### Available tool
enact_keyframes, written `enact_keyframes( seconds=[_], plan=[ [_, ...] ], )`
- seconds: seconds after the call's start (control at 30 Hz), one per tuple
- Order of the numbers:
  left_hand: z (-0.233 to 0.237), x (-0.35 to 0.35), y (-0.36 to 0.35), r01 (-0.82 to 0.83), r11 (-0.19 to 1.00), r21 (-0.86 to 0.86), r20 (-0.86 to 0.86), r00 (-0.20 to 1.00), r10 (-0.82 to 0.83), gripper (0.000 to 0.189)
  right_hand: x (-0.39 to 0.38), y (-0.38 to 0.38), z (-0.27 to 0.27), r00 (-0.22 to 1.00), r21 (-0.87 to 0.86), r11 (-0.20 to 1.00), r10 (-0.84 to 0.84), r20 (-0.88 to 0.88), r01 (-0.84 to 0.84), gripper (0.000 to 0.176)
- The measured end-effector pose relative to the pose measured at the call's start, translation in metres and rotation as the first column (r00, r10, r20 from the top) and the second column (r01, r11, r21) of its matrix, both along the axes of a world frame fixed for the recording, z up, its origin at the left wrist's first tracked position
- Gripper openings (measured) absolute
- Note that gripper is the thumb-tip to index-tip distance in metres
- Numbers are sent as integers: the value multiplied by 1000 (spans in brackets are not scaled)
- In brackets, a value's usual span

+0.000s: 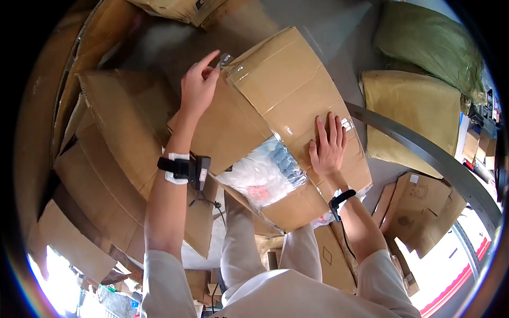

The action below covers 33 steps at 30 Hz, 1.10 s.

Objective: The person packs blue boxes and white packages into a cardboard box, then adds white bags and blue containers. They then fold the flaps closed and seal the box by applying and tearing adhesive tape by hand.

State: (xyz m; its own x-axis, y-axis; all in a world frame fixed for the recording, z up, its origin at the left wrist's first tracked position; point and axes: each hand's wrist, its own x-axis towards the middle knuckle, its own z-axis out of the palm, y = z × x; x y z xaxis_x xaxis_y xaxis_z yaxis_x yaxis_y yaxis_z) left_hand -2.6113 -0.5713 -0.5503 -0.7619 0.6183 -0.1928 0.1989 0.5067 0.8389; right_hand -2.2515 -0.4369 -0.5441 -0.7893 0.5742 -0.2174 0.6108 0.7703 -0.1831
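A large cardboard box [286, 79] lies tilted in front of my legs, with a torn or open part on its near side. Through that gap show clear plastic bags [260, 175] with white, blue-grey and pink contents. My right hand [330, 148] rests flat on the box's right flap, fingers spread. At the box's upper left corner is my left hand [201, 82], index finger stretched out and thumb apart, close to a loose end of clear tape [226, 59]. Both wrists wear black straps with small devices.
Large cardboard sheets and boxes [114, 122] stand at the left. A curved metal bar [424, 146] runs along the right. Beyond it are a yellowish package [411, 114], a green wrapped bundle [424, 42] and an open carton [419, 206].
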Motion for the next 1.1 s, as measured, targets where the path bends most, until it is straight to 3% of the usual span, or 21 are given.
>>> enact_keyframes(
  seconds=[0.13, 0.23, 0.37, 0.47, 0.57, 0.67, 0.8, 0.9, 0.93, 1.03, 1.07, 1.1],
  plan=[
    [-9, 3, -4, 151, 987, 59, -142, 980, -142, 33, 1, -1, -3, 1000, 13, 1000, 4, -13, -4, 67],
    [-10, 23, -9, 119, 986, 113, -343, 936, -74, 33, 2, -2, -4, 1000, 13, 1000, 1, -23, -1, 67],
    [-10, 14, -4, -85, 982, 166, 58, 995, 77, 28, 0, 2, 0, 1000, 10, 1000, 30, -3, -30, 70],
    [-17, -5, 0, -180, 980, 91, 418, 900, 126, 29, -18, -10, 34, 985, -168, 986, -6, -172, -24, 78],
    [-7, -16, 7, -89, 996, -7, 487, 869, 81, 30, -36, -33, 50, 981, -123, 988, 67, -180, -91, 86],
    [-23, -16, 10, 74, 996, -53, 367, 929, -49, 31, -47, -36, 47, 977, -171, 982, 44, -207, -81, 82],
    [-20, -1, 3, 142, 988, -57, 124, 983, -134, 30, -53, -33, 44, 945, -250, 957, 58, -321, -144, 75],
    [-17, 22, -7, 42, 997, 72, -229, 973, -24, 30, -56, -32, 51, 936, -242, 955, 83, -342, -173, 70],
    [-4, 36, -7, -121, 974, 191, -184, 970, 156, 30, -58, -30, 52, 932, -250, 953, 72, -357, -169, 68],
    [28, 70, 1, -406, 909, 97, 180, 905, 385, 28, -56, -32, 50, 929, -265, 953, 41, -368, -147, 66],
    [32, 77, 6, -403, 915, 11, 166, 903, 396, 26, -55, -33, 46, 931, -256, 955, 47, -362, -148, 67],
    [32, 78, 7, -409, 912, 38, 125, 907, 402, 23, -54, -33, 43, 933, -247, 957, 56, -356, -151, 67]
  ],
)
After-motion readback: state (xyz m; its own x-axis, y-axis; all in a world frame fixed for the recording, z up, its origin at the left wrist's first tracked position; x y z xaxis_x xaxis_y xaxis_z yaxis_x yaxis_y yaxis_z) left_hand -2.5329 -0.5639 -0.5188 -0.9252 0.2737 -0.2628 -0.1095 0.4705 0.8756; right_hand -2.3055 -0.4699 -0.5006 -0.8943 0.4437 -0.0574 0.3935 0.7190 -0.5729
